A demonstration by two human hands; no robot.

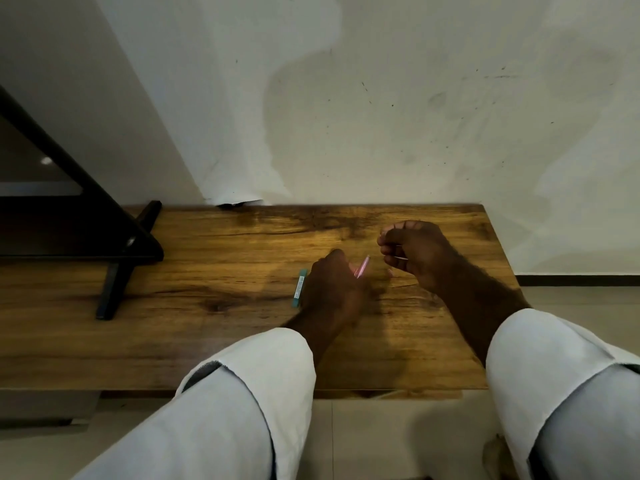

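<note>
Left hand (332,287) low over wooden worktop (207,271), fingers pinching thin pink stick (362,267). Right hand (414,252) near, fingers curled, pinching pale sliver (401,258). Teal stick (300,288) flat on worktop, just beside left hand.

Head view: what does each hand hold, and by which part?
The left hand pinches a pink stick at its lower end. The right hand pinches a thin pale sliver; which part cannot be told.

I hold both bare forearms stretched forward. My left hand (332,289), blurred, curls round a pink stick (362,267) that juts past its fingertips. My right hand (414,252), just beyond those fingertips, pinches a pale sliver (402,258) in curled fingers.
</note>
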